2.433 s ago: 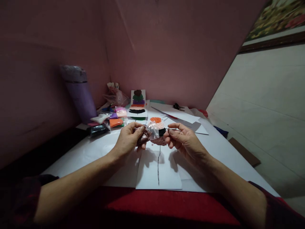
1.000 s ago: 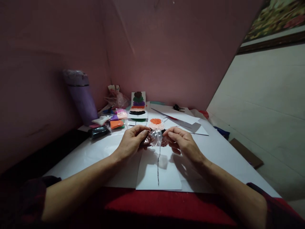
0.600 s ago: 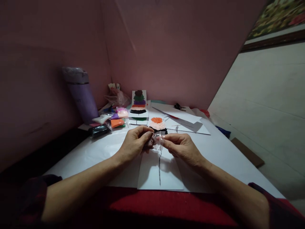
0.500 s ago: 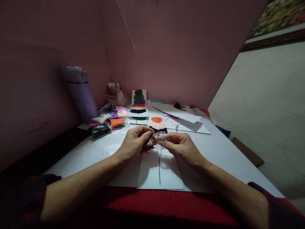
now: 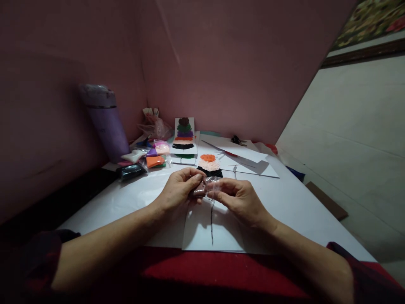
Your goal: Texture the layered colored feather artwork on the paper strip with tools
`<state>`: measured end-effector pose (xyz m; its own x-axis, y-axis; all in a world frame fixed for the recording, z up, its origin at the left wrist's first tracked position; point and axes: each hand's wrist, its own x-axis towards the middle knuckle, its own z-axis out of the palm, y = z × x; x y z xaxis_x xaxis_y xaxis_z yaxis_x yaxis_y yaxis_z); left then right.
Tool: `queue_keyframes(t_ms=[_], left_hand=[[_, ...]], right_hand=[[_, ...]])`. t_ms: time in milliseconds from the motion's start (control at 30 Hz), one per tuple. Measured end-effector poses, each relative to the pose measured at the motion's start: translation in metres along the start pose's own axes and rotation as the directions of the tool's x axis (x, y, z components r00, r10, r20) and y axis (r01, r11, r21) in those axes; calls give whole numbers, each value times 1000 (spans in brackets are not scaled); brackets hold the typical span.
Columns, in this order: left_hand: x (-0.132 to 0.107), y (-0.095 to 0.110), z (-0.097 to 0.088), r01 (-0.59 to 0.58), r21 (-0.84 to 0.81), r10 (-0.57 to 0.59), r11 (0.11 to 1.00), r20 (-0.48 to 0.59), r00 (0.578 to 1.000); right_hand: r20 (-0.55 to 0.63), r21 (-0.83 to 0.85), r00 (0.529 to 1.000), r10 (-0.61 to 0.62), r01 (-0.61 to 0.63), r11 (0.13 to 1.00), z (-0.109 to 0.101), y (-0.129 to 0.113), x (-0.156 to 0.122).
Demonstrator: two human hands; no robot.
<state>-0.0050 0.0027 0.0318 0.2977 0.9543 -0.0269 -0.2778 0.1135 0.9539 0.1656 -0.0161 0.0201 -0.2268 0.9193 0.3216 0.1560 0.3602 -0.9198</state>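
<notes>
My left hand (image 5: 178,191) and my right hand (image 5: 240,198) meet over a white card (image 5: 211,228) that has a dark line drawn down its middle. Both pinch a small clear plastic packet of brownish material (image 5: 205,188), fingers closed on it. Just beyond the hands, the top of the card carries a layered patch of orange, pale pink and black grains (image 5: 209,164).
A purple tumbler (image 5: 104,122) stands at the left by the wall. Several small packets of coloured material (image 5: 145,158) lie beside it. Another card with stacked colour bands (image 5: 183,137) leans behind. Loose white sheets (image 5: 247,162) and a dark small tool (image 5: 236,140) lie at the far right.
My hands have drawn closer together and lowered slightly, squeezing the packet between them. The packet now looks folded and smaller than a second ago.
</notes>
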Motion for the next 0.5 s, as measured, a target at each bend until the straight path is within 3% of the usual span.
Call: queue_keyframes(t_ms=[200,500], left_hand=[[0,-3,0,37,0,-37,999,69,997],[-3,1,2,-134,139,120,981,100,988]], right_hand=[[-26,-50,999,-30,29,998,2,3,-3],[54,301,992,117,-128,945,0,4,5]])
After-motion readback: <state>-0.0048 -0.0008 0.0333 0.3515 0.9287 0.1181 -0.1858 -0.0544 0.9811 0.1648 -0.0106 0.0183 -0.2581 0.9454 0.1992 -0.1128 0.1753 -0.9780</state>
